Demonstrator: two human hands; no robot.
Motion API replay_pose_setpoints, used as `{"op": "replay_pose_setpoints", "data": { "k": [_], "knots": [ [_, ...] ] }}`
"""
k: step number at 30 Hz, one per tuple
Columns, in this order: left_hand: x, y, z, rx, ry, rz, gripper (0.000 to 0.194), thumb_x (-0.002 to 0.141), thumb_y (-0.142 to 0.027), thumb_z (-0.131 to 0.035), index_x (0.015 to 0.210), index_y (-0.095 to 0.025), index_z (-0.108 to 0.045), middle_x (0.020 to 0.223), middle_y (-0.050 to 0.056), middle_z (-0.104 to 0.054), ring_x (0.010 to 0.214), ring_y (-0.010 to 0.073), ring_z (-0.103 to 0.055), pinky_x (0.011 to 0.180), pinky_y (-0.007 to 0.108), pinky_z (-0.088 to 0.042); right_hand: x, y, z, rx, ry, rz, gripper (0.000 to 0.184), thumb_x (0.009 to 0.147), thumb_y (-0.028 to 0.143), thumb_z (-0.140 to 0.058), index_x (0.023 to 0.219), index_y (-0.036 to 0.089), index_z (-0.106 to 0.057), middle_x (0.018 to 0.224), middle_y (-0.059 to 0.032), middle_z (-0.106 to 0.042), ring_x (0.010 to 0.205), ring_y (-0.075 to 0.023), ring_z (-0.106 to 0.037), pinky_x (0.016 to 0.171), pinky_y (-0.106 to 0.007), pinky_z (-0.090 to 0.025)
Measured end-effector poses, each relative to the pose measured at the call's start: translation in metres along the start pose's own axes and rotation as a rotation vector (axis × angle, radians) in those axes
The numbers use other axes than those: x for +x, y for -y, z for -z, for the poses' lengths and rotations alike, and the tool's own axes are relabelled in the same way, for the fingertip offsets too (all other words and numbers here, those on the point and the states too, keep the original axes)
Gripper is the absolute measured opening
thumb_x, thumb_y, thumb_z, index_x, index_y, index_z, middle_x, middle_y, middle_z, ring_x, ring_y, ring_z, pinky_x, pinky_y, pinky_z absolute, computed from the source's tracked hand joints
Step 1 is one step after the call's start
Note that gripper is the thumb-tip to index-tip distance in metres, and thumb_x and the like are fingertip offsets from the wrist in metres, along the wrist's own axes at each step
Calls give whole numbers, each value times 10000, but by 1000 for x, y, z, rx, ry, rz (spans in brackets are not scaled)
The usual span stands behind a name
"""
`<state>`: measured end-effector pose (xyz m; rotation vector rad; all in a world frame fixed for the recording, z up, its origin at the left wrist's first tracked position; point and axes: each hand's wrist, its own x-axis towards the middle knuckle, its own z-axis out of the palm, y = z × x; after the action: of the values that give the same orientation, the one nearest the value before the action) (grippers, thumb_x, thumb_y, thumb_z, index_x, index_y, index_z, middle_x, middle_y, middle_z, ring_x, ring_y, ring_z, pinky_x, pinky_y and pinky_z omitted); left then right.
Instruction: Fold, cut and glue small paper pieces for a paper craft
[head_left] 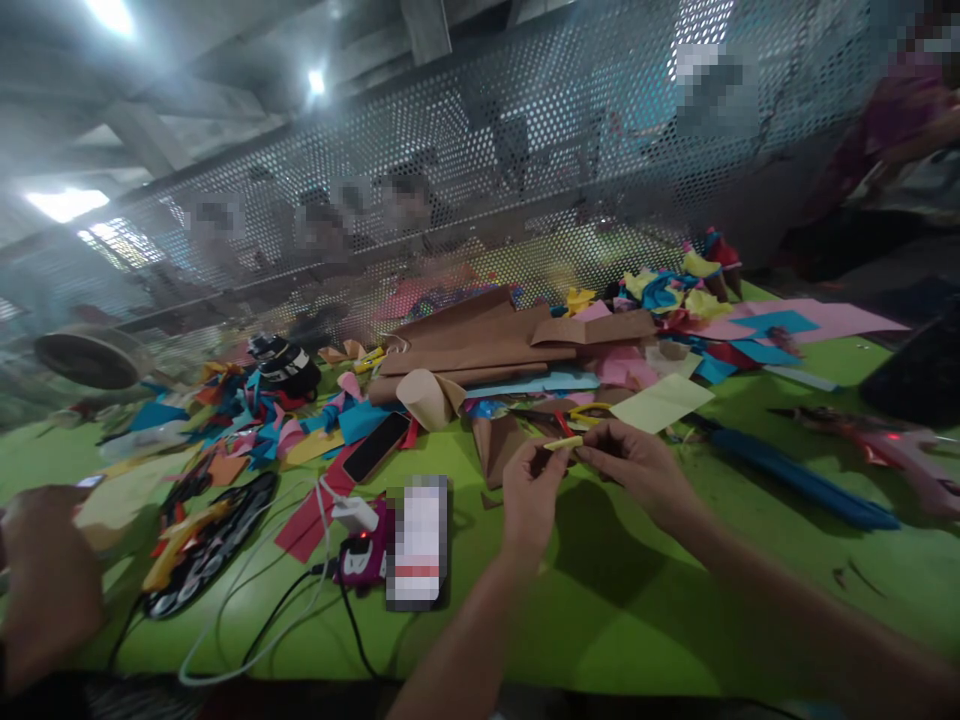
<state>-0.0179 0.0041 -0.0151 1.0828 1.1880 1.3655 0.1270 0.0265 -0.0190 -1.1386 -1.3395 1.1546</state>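
Between my two hands, above the green table [600, 620], is a small narrow strip of yellow paper [564, 443]. My left hand [532, 490] pinches its left part between thumb and fingers. At the other end, my right hand [630, 465] has its fingertips closed on the strip. A pale yellow paper sheet [664, 402] lies just beyond my right hand. Behind the hands are a folded brown paper piece [501, 450] and scissors with yellow handles [589, 412], partly hidden by paper.
A phone with a lit screen [417, 545] stands against a purple power strip [367, 550] with cables. Paper scraps [277, 440] and brown sheets [465, 335] lie behind. At right are a blue tool [802, 475] and a pink glue gun [892, 455]. Another person's hand [49, 570] is at left.
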Motion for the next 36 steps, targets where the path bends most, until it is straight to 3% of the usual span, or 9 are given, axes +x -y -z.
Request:
{"op": "replay_pose_setpoints", "data": {
  "k": [10,14,18,31,36],
  "knots": [
    [1,-2,0,-5,-9,4,190,764,-328,-747,845,-157,-728,776,11,-671,733,132,-581,715,250,-462,1,5,0,1,12,-13,496,640,666,-772,708,209,-591,641,13,-545,564,-127,-457,520,-277,-381],
    [1,-2,1,-16,3,8,204,767,-344,-743,856,-161,-729,790,18,-683,751,146,-597,737,266,-475,0,4,2,35,-30,19,487,645,631,-796,809,210,-614,757,-13,-606,668,-156,-541,603,-293,-447],
    [0,-4,0,-2,15,1,182,768,-330,-739,834,-161,-730,745,9,-665,701,133,-570,696,251,-458,-1,5,3,73,16,23,480,679,609,-789,910,205,-672,831,-38,-646,734,-176,-582,647,-307,-471],
    [2,1,0,43,58,-4,233,764,-389,-736,812,-164,-708,749,25,-665,721,153,-570,703,267,-449,-1,9,3,11,25,45,445,689,648,-753,766,220,-663,722,-26,-623,655,-177,-562,579,-310,-452],
    [3,-1,0,36,57,23,203,752,-333,-746,858,-161,-719,765,31,-683,723,148,-583,711,270,-462,-2,10,3,10,17,32,454,685,653,-752,753,215,-650,685,-10,-585,620,-161,-524,526,-290,-397]
  ]
}}
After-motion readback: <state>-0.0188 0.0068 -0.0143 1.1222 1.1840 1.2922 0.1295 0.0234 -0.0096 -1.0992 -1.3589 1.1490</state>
